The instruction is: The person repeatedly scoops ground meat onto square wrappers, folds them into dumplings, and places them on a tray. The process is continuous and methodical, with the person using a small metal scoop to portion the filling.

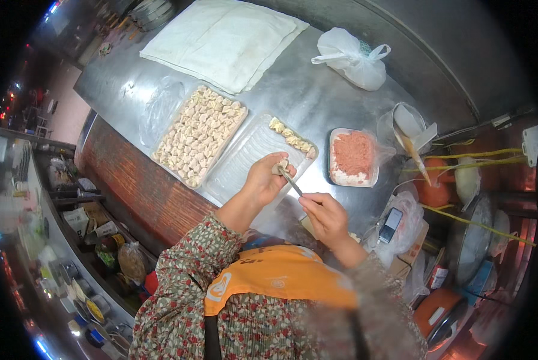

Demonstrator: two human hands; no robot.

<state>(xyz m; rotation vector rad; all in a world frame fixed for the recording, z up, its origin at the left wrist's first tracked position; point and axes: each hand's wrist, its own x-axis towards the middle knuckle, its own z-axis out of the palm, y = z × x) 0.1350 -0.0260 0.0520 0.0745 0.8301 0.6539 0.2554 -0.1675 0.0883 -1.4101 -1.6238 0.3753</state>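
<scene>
My left hand (263, 180) pinches a small, partly folded wonton (279, 168) between thumb and fingers. In my right hand (327, 219) is a thin, flat stick (293, 185), its tip touching the wonton. Below both hands lies a clear plastic tray (251, 147) with one row of wontons (294, 141) along its far edge. Left of it, a second tray (223, 150) is filled with rows of wontons (200, 132). Pink minced meat (354, 155) fills a white tub (374, 181) to the right. Something pale, partly hidden, lies under my right hand.
A folded white cloth (221, 39) covers part of the metal table (299, 96) at the back. Near the wall sits a tied white plastic bag (356, 60). On the right are a clear container (398, 123) with a scoop-like tool and a phone (390, 225) on plastic bags.
</scene>
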